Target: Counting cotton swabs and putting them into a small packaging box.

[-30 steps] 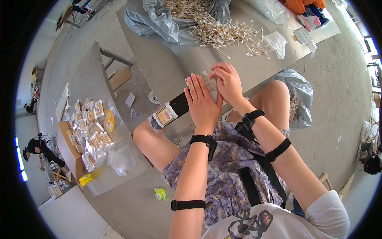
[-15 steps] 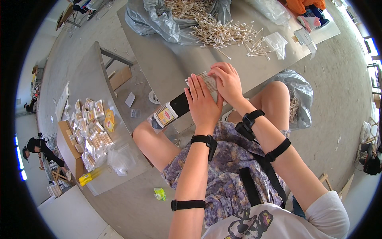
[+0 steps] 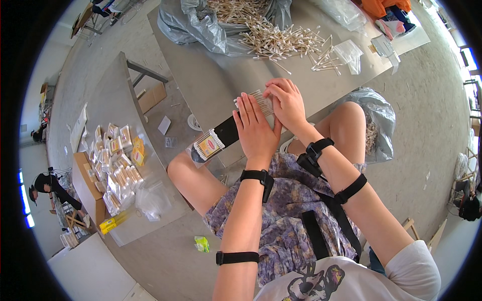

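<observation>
The left hand (image 3: 253, 124), flat and unclenched, and curled right hand (image 3: 288, 104), its grip unclear, appear to be squaring up swabs (image 3: 263, 103) beneath and between them, the next move likely calling for gentle, even pressure.

Grey table (image 3: 211, 83): grey plastic bag (image 3: 176, 22), loose cotton swabs (image 3: 283, 40), small clear bag (image 3: 350, 56).

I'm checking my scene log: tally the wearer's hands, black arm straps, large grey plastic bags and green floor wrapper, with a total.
Left hand and right hand: 2
Black arm straps: 4
Large grey plastic bags: 2
Green wrapper: 1
Total: 9
</observation>
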The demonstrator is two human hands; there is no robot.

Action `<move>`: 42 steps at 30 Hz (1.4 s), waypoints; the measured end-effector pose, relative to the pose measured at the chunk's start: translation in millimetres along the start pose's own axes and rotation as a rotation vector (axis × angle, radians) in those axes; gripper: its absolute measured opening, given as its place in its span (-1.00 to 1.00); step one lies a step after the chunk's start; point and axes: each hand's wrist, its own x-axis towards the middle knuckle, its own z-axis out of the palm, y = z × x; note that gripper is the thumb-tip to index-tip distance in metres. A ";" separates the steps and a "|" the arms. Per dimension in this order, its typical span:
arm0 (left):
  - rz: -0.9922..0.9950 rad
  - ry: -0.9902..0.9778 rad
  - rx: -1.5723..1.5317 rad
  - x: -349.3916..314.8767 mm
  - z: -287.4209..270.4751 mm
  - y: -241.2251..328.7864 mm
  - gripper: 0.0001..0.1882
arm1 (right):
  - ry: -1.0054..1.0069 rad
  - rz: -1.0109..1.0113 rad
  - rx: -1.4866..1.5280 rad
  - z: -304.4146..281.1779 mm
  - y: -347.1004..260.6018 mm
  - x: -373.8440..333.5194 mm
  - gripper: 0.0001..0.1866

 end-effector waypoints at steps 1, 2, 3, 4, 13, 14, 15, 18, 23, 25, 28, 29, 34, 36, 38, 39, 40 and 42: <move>-0.002 -0.002 -0.001 0.1 -0.2 0.3 -0.06 | 0.000 0.001 0.000 -0.2 0.4 -0.2 -0.83; -0.002 -0.002 -0.001 0.0 -0.3 0.2 -0.06 | 0.001 -0.002 -0.003 -0.2 0.5 -0.3 -0.83; -0.001 -0.003 0.003 -0.1 -0.3 0.1 -0.06 | 0.001 -0.004 -0.006 -0.2 0.6 -0.5 -0.83; 0.000 -0.005 0.007 -0.3 -0.3 -0.1 -0.06 | 0.001 -0.004 -0.006 0.0 0.6 -0.7 -0.83; -0.003 -0.011 0.003 -0.5 0.3 -0.5 -0.04 | 0.002 -0.001 0.004 0.4 1.4 -0.8 -0.82; -0.004 -0.011 0.003 -0.6 0.5 -0.7 -0.04 | -0.002 -0.001 0.002 0.2 1.3 -0.8 -0.83; -0.005 -0.010 -0.003 -0.6 0.6 -1.0 -0.04 | -0.007 0.000 0.000 0.0 1.1 -0.7 -0.83; -0.004 0.006 -0.030 -0.4 -0.5 0.2 -0.09 | -0.006 0.003 0.003 -0.4 0.8 -0.8 -0.83; 0.000 0.027 -0.047 0.0 -1.0 0.2 -0.13 | -0.006 0.011 0.006 -1.1 -0.4 -0.2 -0.82; -0.006 0.005 -0.021 -0.5 0.0 -0.7 -0.08 | -0.002 0.015 0.008 -0.8 -1.7 -0.1 -0.81; -0.011 0.005 -0.047 -0.3 1.1 -1.3 -0.07 | -0.001 0.022 0.001 -0.5 -1.9 -0.5 -0.76; -0.013 0.005 -0.046 -0.3 0.9 -1.3 -0.07 | -0.036 -0.001 -0.011 -1.6 -1.7 -1.3 -0.73; -0.014 0.012 -0.053 -1.1 -0.3 0.1 -0.06 | -0.105 -0.075 -0.083 -2.8 -0.7 -3.0 -0.68; -0.011 0.039 -0.069 -1.9 1.0 -0.3 -0.08 | -0.073 -0.045 -0.123 0.0 -1.7 -1.8 -0.66; -0.008 0.065 -0.087 -3.6 1.4 -0.8 -0.11 | -0.031 -0.025 -0.167 2.4 -2.0 -2.0 -0.65; -0.007 0.076 -0.118 -4.5 1.2 -1.1 -0.15 | 0.010 -0.003 -0.208 3.5 -1.8 -2.4 -0.63; -0.006 0.087 -0.149 -5.5 0.9 -1.6 -0.20 | 0.010 -0.005 -0.211 4.8 -1.3 -2.4 -0.63; -0.001 0.111 -0.193 -7.2 0.2 -3.6 -0.25 | 0.052 0.016 -0.285 7.0 0.5 -1.2 -0.59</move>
